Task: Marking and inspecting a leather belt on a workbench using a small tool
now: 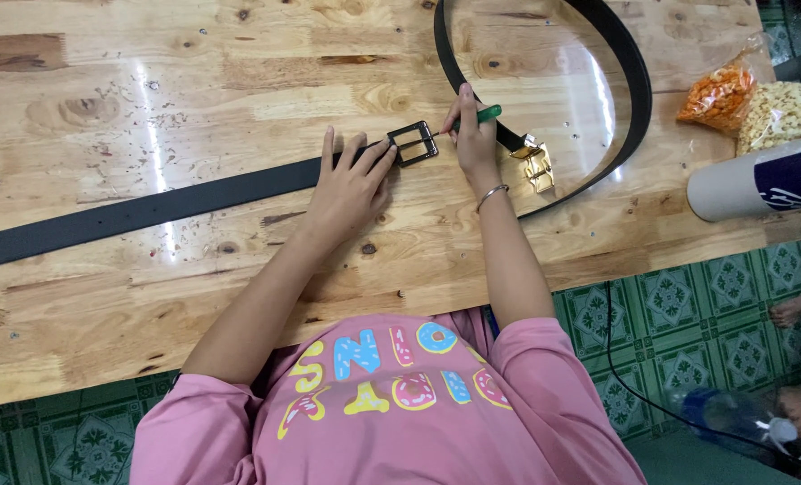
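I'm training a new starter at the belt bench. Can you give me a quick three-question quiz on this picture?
1. True or false: the left hand lies flat on the black belt strap just beside the dark buckle.
2. Which does the right hand hold in its grip? A) the gold buckle B) the green-handled tool C) the white tube
3. Fill in: the two snack bags lie at the wooden table's far ____ corner.

Key: 1 true; 2 B; 3 right.
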